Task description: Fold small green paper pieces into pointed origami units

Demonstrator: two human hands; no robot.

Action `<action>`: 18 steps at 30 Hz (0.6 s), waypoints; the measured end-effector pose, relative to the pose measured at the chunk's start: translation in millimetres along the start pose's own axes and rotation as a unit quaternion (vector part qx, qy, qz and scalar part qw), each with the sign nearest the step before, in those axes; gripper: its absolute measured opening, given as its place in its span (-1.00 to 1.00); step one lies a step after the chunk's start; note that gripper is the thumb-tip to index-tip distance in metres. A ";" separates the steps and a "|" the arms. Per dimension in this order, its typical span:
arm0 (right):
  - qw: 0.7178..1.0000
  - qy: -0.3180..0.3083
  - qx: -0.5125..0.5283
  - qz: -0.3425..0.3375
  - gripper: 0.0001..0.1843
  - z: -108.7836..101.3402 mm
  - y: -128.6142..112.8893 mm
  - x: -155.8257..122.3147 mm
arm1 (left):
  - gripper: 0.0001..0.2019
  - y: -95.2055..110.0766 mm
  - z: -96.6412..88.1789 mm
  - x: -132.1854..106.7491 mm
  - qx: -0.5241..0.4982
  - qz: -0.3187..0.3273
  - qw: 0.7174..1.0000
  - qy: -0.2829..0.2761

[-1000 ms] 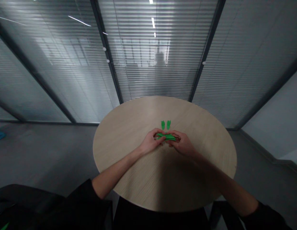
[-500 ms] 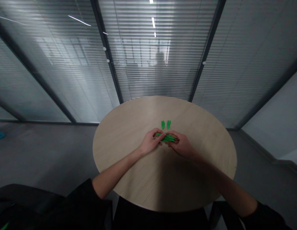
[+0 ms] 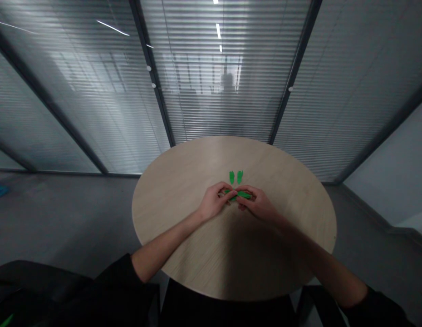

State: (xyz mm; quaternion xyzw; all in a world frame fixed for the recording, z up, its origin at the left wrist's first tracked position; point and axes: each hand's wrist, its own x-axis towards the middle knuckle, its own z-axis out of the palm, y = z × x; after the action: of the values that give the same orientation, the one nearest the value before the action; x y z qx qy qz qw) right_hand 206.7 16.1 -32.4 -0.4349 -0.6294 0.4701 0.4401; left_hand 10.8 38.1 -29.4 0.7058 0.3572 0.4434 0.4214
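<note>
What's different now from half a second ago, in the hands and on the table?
The held green stack has shifted: its layers showed fanned out; now less of it shows. The left hand and right hand keep their hold, and the two green pieces beyond them lie unmoved on the table.

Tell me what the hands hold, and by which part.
Thin green pieces: the left hand holds them at the left end, the right hand at the right. Exact contact points are hidden.

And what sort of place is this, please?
Probably an office or small meeting room: slatted blinds cover the tall panels between dark frames, and a round table stands on the grey floor.
</note>
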 end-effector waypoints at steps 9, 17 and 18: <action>0.997 0.073 -0.008 -0.020 -0.74 -4.0 3.0 5.6 | -0.75 -12.4 -4.2 -1.5 0.107 0.070 0.992 -0.015; 0.993 0.103 -0.037 -0.054 -0.85 -1.4 5.1 4.3 | -0.82 -7.6 -1.5 -2.3 0.133 0.066 0.989 0.020; 0.992 0.105 -0.045 -0.058 -0.86 -0.8 5.3 3.8 | -0.83 -5.9 -1.0 -2.3 0.131 0.066 0.989 0.027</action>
State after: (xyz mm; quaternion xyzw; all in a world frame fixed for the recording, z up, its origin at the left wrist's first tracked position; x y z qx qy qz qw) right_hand 207.3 20.9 -36.9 -0.4641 -0.6246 0.3662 0.5103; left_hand 8.2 38.7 -35.3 0.7646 0.3762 0.4388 0.2849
